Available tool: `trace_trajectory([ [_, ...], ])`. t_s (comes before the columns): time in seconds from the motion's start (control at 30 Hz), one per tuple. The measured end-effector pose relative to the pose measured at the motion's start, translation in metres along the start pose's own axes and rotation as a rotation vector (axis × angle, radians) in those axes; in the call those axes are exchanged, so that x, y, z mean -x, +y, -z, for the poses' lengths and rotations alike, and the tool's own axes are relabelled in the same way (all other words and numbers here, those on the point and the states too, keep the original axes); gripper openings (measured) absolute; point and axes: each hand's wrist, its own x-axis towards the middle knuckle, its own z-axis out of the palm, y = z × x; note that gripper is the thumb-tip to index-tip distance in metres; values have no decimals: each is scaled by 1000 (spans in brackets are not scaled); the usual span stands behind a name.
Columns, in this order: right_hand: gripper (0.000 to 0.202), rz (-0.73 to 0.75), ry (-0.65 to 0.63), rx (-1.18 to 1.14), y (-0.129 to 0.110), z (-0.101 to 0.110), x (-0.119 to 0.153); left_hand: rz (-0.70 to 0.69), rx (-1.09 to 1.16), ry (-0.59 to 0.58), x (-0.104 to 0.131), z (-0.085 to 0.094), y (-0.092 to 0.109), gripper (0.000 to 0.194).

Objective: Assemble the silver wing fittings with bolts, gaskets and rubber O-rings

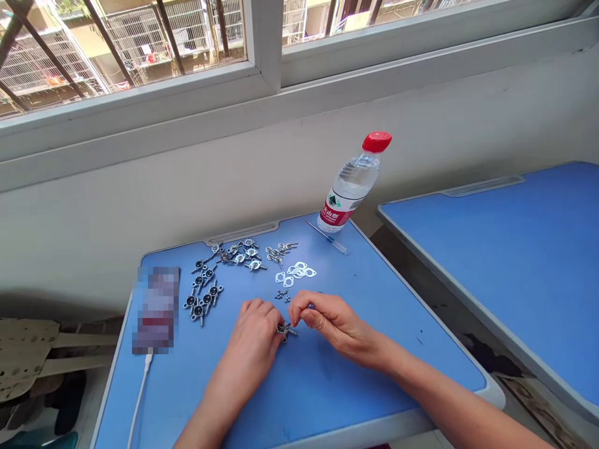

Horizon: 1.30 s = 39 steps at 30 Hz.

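Note:
My left hand [257,327] is closed on a small metal flanged fitting [286,331] with a thin spout, held low over the blue table. My right hand [334,321] pinches a slim screwdriver [311,306]; only its dark purple handle end shows, and the fingers hide most of it. Its tip side is at the fitting, though I cannot see whether they touch. Just beyond the hands lie several tiny screws [282,295] and flat oval metal plates [296,272]. Small metal parts with stems [279,252] sit behind them.
Several black-centred fittings [199,299] and plated fittings [250,252] spread over the table's [374,374] left and back. A phone [156,312] with a white cable [139,399] lies left. At the back stand a water bottle [349,193] and a thin clear-handled tool [330,239]. Another table [505,249] is right.

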Motion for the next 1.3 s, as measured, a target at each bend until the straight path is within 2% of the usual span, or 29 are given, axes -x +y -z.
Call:
trace_trajectory([
  [0.43,47,25,-38,71,6,-3,2,-6,-27,7,0,0,1,10],
  [0.77,39,158,-40,115,8,-5,2,-15,-2,24,0,-3,-1,9],
  [0.9,38,167,-27,132,10,-6,2,-17,5,21,1,-3,-1,9],
  [1.17,35,116,-126,176,-5,3,2,-43,37,50,1,-4,-2,16],
  [1.3,31,176,-82,221,-3,2,3,-35,9,38,0,-4,-2,14],
])
